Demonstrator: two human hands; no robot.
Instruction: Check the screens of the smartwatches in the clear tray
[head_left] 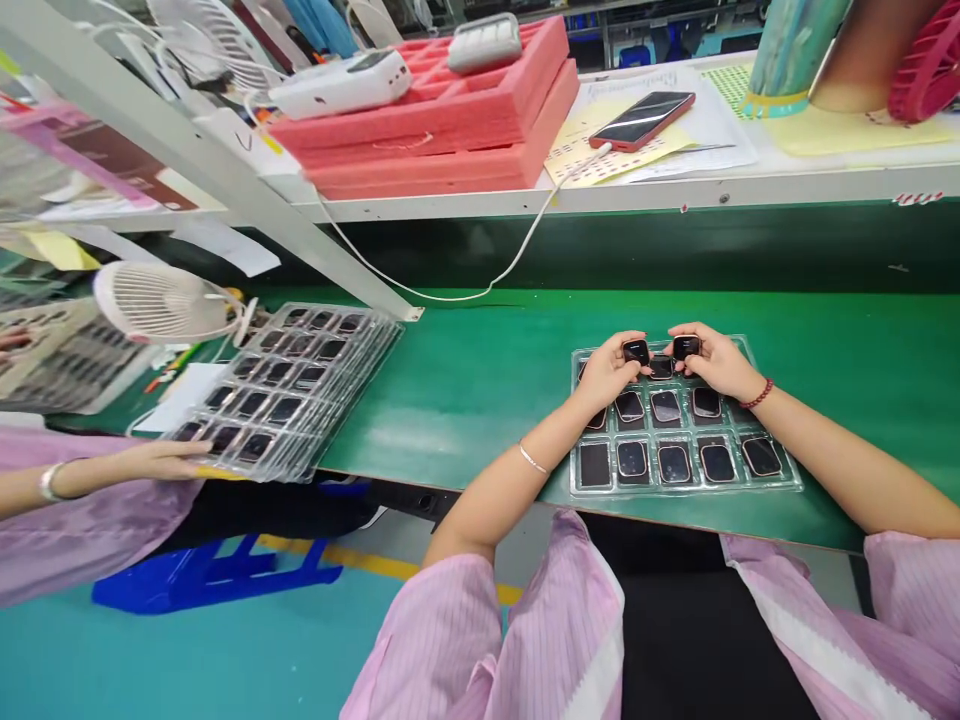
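Observation:
My left hand (609, 372) pinches a smartwatch body (636, 352) with a dark square screen, over the back of a clear plastic tray (686, 491). Close beside it, my right hand (712, 360) grips a second smartwatch body (685, 347) by its edges, its screen facing up. Below both hands the tray holds rows of similar watch bodies, such as the one in the front row (718, 462). At the tray's front left corner a pocket shows a flat dark square (595, 465). The tray's back row is partly hidden by my hands.
At left, a co-worker's hand (169, 459) touches a stack of filled clear trays (352, 375). A white fan (161, 302) stands behind it. A shelf (810, 185) above the green bench (465, 400) carries red foam trays (427, 150) and a phone (643, 120); a white cable (480, 297) droops from it.

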